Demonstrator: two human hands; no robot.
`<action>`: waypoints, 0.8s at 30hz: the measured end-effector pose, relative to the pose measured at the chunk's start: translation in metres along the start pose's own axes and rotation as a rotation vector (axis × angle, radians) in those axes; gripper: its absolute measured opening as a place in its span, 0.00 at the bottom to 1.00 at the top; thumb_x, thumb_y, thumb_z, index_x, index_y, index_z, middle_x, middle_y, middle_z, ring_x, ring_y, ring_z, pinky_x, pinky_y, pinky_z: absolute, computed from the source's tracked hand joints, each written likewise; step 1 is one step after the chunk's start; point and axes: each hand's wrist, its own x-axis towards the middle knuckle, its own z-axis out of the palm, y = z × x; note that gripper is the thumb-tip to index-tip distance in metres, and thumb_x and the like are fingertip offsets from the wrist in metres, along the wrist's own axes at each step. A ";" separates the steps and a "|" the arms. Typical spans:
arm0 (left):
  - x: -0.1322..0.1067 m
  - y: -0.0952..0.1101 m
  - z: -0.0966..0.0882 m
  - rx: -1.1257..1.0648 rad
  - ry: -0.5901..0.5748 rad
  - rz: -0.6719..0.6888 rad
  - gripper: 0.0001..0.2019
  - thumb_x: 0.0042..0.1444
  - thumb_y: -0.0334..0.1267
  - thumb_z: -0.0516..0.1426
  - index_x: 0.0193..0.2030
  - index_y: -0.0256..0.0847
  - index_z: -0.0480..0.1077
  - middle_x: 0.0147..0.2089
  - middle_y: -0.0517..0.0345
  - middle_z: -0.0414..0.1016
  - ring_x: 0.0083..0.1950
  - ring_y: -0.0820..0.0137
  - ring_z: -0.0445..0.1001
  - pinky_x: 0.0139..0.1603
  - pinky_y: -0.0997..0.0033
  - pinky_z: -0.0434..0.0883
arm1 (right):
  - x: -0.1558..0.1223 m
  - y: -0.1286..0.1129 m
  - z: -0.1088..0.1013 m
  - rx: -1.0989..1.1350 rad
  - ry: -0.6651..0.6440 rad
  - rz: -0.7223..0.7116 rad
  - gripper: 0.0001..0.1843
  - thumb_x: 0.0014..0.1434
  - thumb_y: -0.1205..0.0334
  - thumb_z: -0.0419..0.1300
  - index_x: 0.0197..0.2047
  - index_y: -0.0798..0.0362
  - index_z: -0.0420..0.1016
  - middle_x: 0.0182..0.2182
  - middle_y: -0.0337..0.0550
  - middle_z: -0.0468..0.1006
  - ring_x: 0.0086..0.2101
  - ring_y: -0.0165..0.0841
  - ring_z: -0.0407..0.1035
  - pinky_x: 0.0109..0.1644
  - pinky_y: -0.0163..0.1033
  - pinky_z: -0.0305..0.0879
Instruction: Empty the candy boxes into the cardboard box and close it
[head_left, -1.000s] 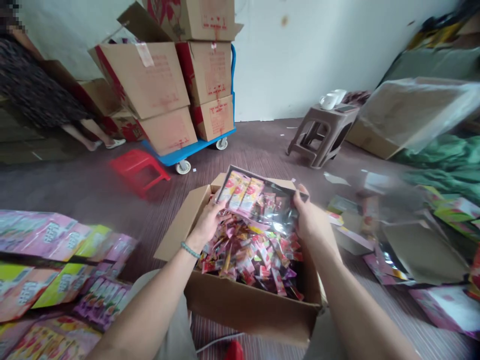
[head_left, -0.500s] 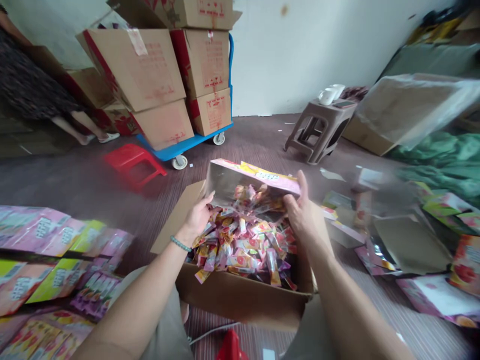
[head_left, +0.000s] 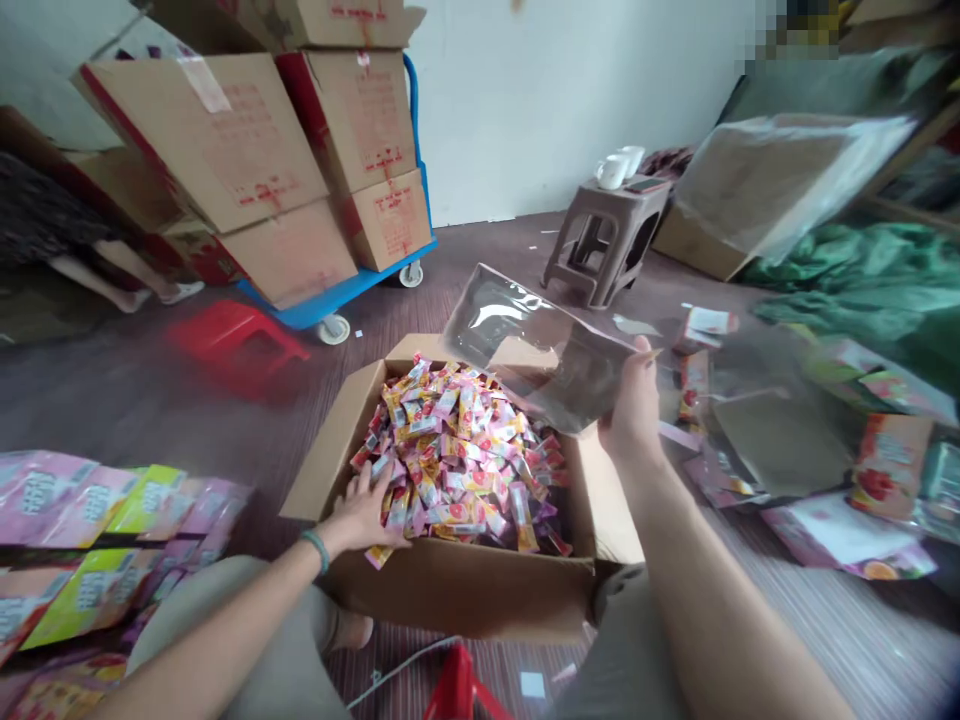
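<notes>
A cardboard carton (head_left: 480, 590) between my knees is heaped with small pink and yellow sachets (head_left: 457, 450). My left hand (head_left: 367, 510) rests on the sachets at the carton's near left corner, fingers spread, with a beaded bracelet on the wrist. My right hand (head_left: 636, 400) grips the right end of a display box (head_left: 555, 350), its grey inside and shiny clear film facing me. That box is tilted above the carton's far right side, and no sachets show in it.
Packed pink and green boxes (head_left: 67, 500) lie at the left. Opened boxes (head_left: 840, 540) litter the floor on the right. Ahead stand a blue trolley (head_left: 300, 312) stacked with cartons, a red stool (head_left: 232, 340) and a brown stool (head_left: 607, 215) with mugs. A person's legs show far left.
The sachets in the display box have dropped into the carton. My left hand has left the box and moved down to the heap. The right hand has shifted the box rightward.
</notes>
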 end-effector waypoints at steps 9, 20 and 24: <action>0.116 0.036 -0.024 0.234 0.183 0.242 0.63 0.41 0.36 0.72 0.82 0.33 0.46 0.82 0.20 0.31 0.80 0.27 0.43 0.73 0.33 0.56 | -0.009 -0.004 -0.032 0.032 -0.003 0.100 0.59 0.54 0.17 0.59 0.78 0.41 0.51 0.72 0.49 0.62 0.67 0.51 0.65 0.61 0.55 0.75; 0.075 0.165 0.126 0.524 -0.127 0.709 0.28 0.53 0.38 0.64 0.63 0.42 0.79 0.78 0.31 0.56 0.74 0.19 0.52 0.66 0.15 0.47 | -0.006 0.035 -0.033 0.132 0.075 0.457 0.42 0.56 0.18 0.57 0.55 0.45 0.75 0.43 0.50 0.81 0.47 0.53 0.79 0.49 0.62 0.80; 0.075 0.183 0.134 0.512 -0.133 0.712 0.30 0.51 0.38 0.65 0.64 0.44 0.78 0.70 0.29 0.68 0.75 0.23 0.53 0.69 0.16 0.42 | 0.004 0.027 -0.028 0.093 -0.115 0.396 0.44 0.55 0.14 0.51 0.49 0.45 0.76 0.42 0.51 0.81 0.48 0.55 0.77 0.50 0.67 0.77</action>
